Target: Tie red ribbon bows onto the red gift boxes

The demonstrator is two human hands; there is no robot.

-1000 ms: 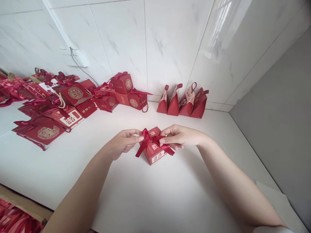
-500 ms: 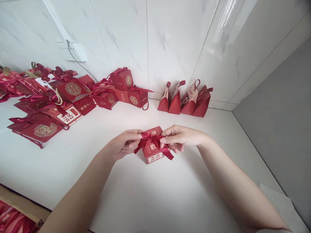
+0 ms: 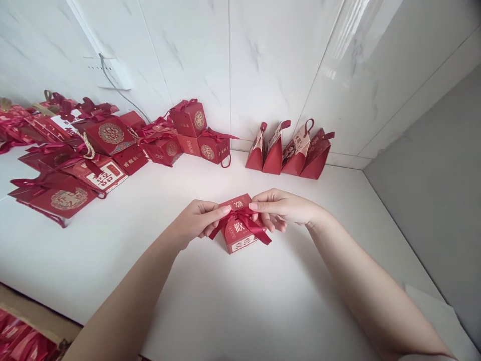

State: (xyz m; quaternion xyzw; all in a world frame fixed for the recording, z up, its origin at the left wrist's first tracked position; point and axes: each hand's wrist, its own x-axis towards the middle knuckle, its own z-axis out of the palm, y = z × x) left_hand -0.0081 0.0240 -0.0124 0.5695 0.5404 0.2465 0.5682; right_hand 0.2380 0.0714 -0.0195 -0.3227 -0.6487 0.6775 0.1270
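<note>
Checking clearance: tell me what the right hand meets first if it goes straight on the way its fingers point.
The right hand points at the ribbon bow it pinches on the red box; just past it, probably the left hand.

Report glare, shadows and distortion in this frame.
Head view: soft even light; bright glare streaks the wall tile upper right; only faint shadows under the left hand, right hand and the red box whose ribbon they pinch; wide-angle bending of the tile seams; no motion blur.

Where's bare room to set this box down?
Bare tabletop: in front of the small red box, between the forearms, and right of the right hand toward the grey wall. Crowded: red box pile far left, triangular bags behind.
</note>
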